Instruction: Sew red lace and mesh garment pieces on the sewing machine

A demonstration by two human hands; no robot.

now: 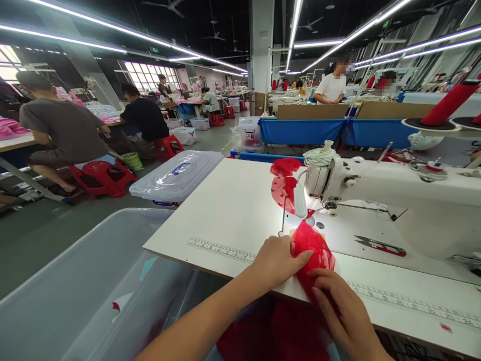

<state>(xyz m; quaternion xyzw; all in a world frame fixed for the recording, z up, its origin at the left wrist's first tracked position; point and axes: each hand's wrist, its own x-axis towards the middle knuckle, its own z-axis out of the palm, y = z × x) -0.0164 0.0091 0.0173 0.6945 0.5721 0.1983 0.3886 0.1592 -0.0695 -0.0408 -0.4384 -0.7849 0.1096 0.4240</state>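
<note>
A sheer red fabric piece (312,245) lies at the table's front edge, below the head of a white sewing machine (394,195). My left hand (276,263) grips its left side, thumb laid across the cloth. My right hand (340,311) pinches the lower part of the same fabric, where it hangs over the edge. More red fabric (283,188) sits gathered behind the needle area, which is partly hidden. Dark red cloth (274,331) hangs beneath the table, near my lap. Thread snips (381,245) with a red handle rest on the machine bed to the right.
An uncovered clear plastic bin (86,281) stands left of the white table (225,200), with a lidded bin (178,173) behind it. Printed ruler marks (221,249) run along the front edge. Red thread cones (451,103) stand at upper right. Several people work at other tables.
</note>
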